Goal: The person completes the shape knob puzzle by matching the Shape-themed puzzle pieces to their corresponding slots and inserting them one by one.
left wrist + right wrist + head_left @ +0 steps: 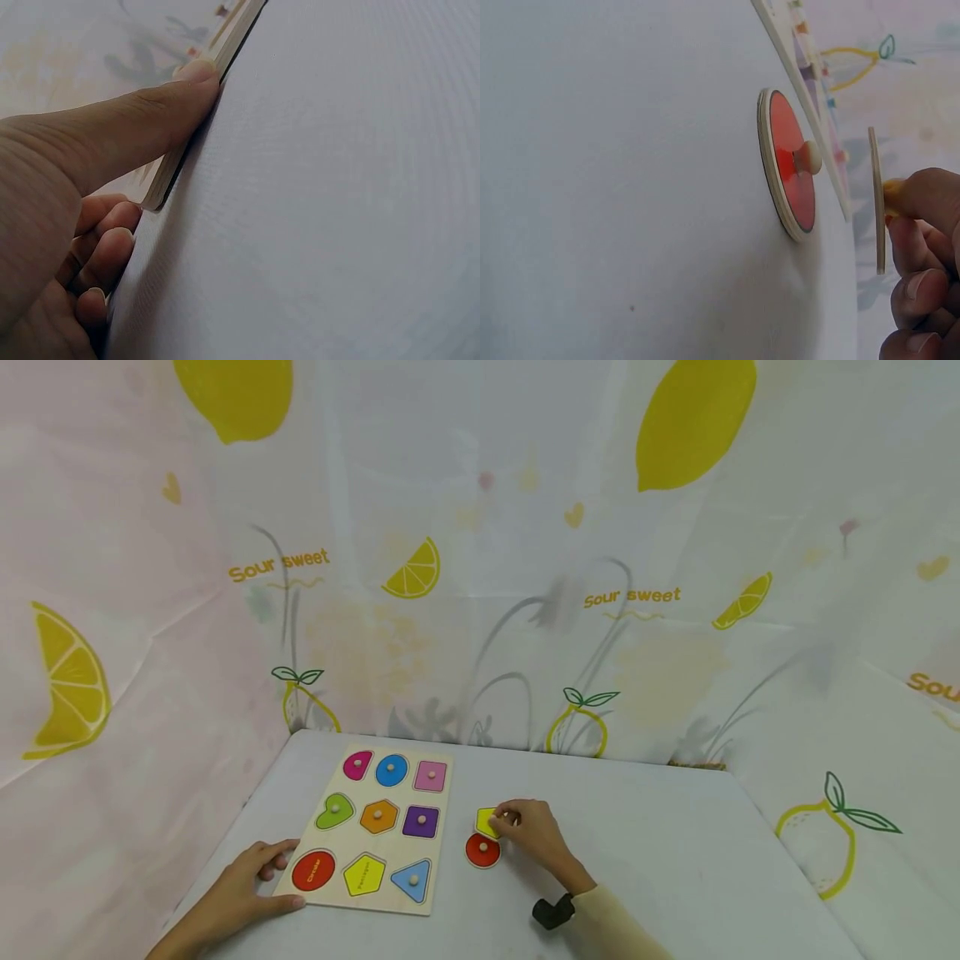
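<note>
A wooden puzzle board (435,852) lies on the grey table, filled with several coloured knobbed shapes. My left hand (266,881) rests against its near left corner. The thumb (150,120) lies straight along the board's edge (225,52) and the fingers touch its left side. To the right of the board, my right hand (506,817) pinches the knob of a loose yellow piece (486,821). This yellow piece (875,187) is held slightly off the table. A loose red circle piece (482,850) lies flat just in front of it. In the right wrist view the red circle (787,172) is beside my fingers (922,225).
A lemon-print cloth backdrop (480,568) hangs close behind and to both sides of the table (675,860). A black wrist camera (553,912) sits on my right wrist. Bare table surface stretches to the right of the loose pieces.
</note>
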`<state>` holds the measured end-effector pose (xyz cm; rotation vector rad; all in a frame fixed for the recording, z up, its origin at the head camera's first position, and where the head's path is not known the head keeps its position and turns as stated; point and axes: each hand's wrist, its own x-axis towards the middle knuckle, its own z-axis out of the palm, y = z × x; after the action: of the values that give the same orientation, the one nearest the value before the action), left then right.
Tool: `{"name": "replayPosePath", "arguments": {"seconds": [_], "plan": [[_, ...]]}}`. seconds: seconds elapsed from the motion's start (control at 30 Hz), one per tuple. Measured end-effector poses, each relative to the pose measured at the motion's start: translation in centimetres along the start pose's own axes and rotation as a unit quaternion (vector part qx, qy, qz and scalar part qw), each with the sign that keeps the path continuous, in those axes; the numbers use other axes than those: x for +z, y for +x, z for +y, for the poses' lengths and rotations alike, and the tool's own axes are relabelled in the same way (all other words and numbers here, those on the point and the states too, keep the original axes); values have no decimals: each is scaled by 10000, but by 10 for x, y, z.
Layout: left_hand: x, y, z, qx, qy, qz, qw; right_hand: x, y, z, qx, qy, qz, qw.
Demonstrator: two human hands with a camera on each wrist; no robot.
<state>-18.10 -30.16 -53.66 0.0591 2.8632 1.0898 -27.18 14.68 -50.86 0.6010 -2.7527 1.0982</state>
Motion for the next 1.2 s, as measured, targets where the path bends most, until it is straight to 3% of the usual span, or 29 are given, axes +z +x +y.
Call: {"name": "replayPosePath", "arguments": {"seconds": [0.43,0.77,1.2], "plan": [[-1,0,2,102,6,57,9999,15,3,-16,-255,-83,-211,9994],[1,1,0,-125,-153,-24,9998,24,0,-28,-304,66,-363,9989],[1,2,0,-92,-128,-29,9999,38,1,-46,-463,187,-443,9978]]}}
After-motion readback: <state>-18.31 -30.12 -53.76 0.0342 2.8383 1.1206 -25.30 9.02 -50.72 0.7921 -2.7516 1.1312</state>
